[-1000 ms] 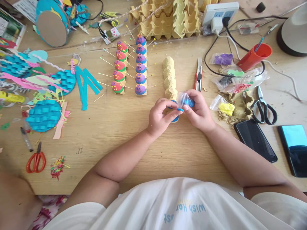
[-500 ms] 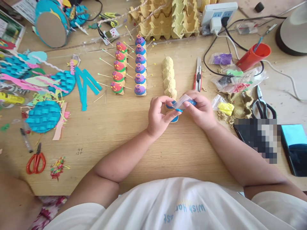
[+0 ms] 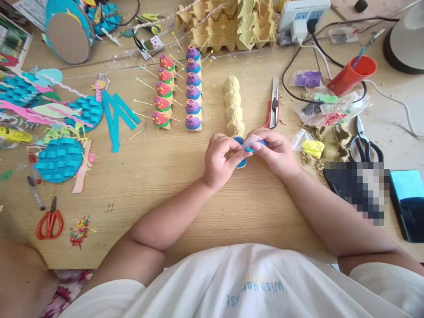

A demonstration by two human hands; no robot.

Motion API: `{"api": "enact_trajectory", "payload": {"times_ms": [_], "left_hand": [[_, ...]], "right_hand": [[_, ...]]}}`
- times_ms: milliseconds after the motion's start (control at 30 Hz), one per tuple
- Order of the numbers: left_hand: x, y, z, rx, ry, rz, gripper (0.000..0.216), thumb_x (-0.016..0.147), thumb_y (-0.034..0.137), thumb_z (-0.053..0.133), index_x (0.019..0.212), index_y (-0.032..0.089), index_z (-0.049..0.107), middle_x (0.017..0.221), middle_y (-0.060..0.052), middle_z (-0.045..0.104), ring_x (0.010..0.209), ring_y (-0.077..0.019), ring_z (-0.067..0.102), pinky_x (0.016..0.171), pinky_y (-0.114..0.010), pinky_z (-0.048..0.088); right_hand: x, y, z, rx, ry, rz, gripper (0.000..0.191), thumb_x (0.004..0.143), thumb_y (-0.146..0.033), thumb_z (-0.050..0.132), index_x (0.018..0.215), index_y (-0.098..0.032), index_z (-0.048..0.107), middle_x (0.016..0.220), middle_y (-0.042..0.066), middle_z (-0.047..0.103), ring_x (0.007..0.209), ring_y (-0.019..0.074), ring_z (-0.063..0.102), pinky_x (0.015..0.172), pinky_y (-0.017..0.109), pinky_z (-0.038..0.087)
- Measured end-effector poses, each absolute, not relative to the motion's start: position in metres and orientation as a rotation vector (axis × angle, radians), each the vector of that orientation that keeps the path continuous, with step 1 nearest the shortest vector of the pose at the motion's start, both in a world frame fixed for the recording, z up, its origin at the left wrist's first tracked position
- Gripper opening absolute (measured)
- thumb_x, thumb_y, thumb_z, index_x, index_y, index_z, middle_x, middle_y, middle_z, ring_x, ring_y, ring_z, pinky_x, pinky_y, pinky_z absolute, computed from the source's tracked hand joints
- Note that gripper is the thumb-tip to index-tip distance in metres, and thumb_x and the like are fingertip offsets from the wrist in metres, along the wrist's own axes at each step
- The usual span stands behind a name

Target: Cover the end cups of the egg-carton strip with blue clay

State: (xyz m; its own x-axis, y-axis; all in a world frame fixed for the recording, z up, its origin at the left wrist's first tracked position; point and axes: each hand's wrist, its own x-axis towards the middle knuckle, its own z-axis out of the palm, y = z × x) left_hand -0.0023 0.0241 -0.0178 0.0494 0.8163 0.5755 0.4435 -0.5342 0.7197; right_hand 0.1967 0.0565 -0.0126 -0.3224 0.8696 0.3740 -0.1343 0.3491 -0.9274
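Between the thumb and fingers of my left hand [image 3: 221, 160], a small bit of blue clay [image 3: 249, 150] is pinched. My right hand [image 3: 277, 153] is closed on a clear plastic bag [image 3: 252, 140] with more blue clay in it, partly hidden by the fingers. Both hands nearly meet over the near end of an egg-carton strip [image 3: 233, 104]. Its far cups are bare and yellowish, while the near end [image 3: 242, 164] shows blue. Two rows of painted egg-carton cups with faces stand to the left: a red and green row [image 3: 163, 90] and a purple and blue row [image 3: 192, 92].
A utility knife [image 3: 273, 106] lies right of the strip. Farther right are a red cup [image 3: 354, 76], yellow clay in a bag [image 3: 313, 148], black-handled scissors [image 3: 364, 148] and a phone [image 3: 409, 207]. Red-handled scissors [image 3: 49, 223] and blue woven paper pieces [image 3: 59, 160] lie left.
The hands stay almost in place, with small finger movements at the bag and blue clay. Less blue shows by the right fingers. The whole view has shifted slightly.
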Motion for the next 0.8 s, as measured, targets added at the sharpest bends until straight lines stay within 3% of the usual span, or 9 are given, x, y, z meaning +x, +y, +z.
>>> {"api": "enact_trajectory", "payload": {"times_ms": [167,333,433,567,700,800], "left_hand": [[0.000,0.024,-0.017,1.999,1.081,1.639,0.047,0.105,0.065,0.076,0.079,0.026,0.070,0.074,0.003,0.071,0.081,-0.0169,0.063,0.081,-0.035,0.051],[-0.001,0.025,-0.018,2.018,1.119,1.623,0.047,0.104,0.067,0.076,0.082,0.026,0.072,0.078,0.003,0.075,0.084,-0.0170,0.064,0.086,-0.035,0.051],[-0.002,0.024,-0.017,2.012,1.124,1.642,0.040,0.109,0.062,0.072,0.092,0.027,0.076,0.086,0.002,0.079,0.088,-0.0169,0.068,0.090,-0.035,0.052],[-0.003,0.022,-0.021,1.860,1.165,1.685,0.035,0.117,0.056,0.062,0.107,0.028,0.081,0.101,-0.001,0.084,0.099,-0.0186,0.074,0.098,-0.037,0.054],[-0.001,0.026,-0.033,1.599,1.269,1.687,0.030,0.116,0.054,0.066,0.126,0.030,0.080,0.114,-0.003,0.083,0.103,-0.0174,0.074,0.097,-0.034,0.056],[0.000,0.031,-0.042,1.508,1.267,1.778,0.033,0.112,0.057,0.072,0.132,0.031,0.078,0.123,-0.004,0.081,0.107,-0.0158,0.075,0.097,-0.031,0.058]], "right_hand": [[0.195,0.057,-0.013,-0.643,-1.465,1.226,0.026,0.101,-0.052,0.091,0.094,-0.027,0.084,0.092,0.001,0.083,0.083,0.0157,0.075,0.079,0.032,0.064],[0.193,0.055,-0.012,-0.711,-1.346,1.312,0.034,0.096,-0.056,0.094,0.084,-0.026,0.081,0.082,0.000,0.079,0.070,0.0143,0.068,0.063,0.029,0.057],[0.193,0.056,-0.015,-0.764,-1.254,1.345,0.039,0.091,-0.060,0.097,0.085,-0.027,0.079,0.083,0.000,0.077,0.069,0.0139,0.065,0.061,0.028,0.054],[0.191,0.058,-0.019,-0.833,-1.191,1.323,0.044,0.095,-0.069,0.091,0.094,-0.029,0.073,0.083,-0.002,0.071,0.069,0.0139,0.062,0.063,0.028,0.053],[0.192,0.064,-0.024,-0.863,-1.164,1.263,0.049,0.097,-0.077,0.083,0.099,-0.031,0.066,0.082,-0.004,0.062,0.065,0.0139,0.058,0.060,0.029,0.050],[0.198,0.071,-0.030,-0.892,-1.184,1.151,0.052,0.092,-0.078,0.088,0.100,-0.030,0.069,0.084,-0.004,0.065,0.070,0.0146,0.060,0.066,0.030,0.054]]}}
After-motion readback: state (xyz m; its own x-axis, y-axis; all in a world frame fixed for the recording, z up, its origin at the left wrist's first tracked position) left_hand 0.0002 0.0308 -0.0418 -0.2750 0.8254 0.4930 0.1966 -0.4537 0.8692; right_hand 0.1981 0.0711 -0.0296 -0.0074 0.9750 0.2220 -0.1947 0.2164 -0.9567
